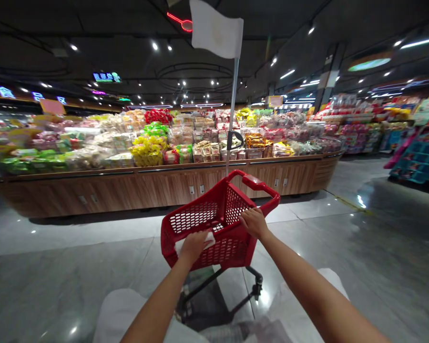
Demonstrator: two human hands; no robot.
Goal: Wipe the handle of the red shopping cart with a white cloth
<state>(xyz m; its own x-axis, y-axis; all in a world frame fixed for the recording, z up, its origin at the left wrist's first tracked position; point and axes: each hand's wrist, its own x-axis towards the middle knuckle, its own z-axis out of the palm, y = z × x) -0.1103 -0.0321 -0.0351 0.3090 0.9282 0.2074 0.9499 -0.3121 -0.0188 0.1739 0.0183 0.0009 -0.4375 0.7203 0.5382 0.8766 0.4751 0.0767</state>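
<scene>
**Red cart gripped at both hands, snack counter beyond**

Nearest the camera, light trousers (116,312) are seen at the bottom edge, behind the red cart (195,220), with both bare forearms extended over them towards it. The left hand (193,245) is closed over the cart's near rim, with a white slip (209,239) pinned under the fingers. The right hand (253,223) is clenched on the cart's right-hand rim, further forward than the left. The cart lies directly ahead of both hands and in contact with both. Its long axis runs away from the person, skewed slightly to the right, with the handle (255,182) at the far end. No goods can be made out in the basket. The cart is carried on a polished grey floor (75,267).

From the cart's far side a pole (232,109) rises upright, with a white flag (216,29) at its top. Beyond the cart, well apart, a long wooden display counter (128,188) stacked with packaged goods is noted. To the cart's far right, further shelving (353,128) is visible, blurred.
</scene>
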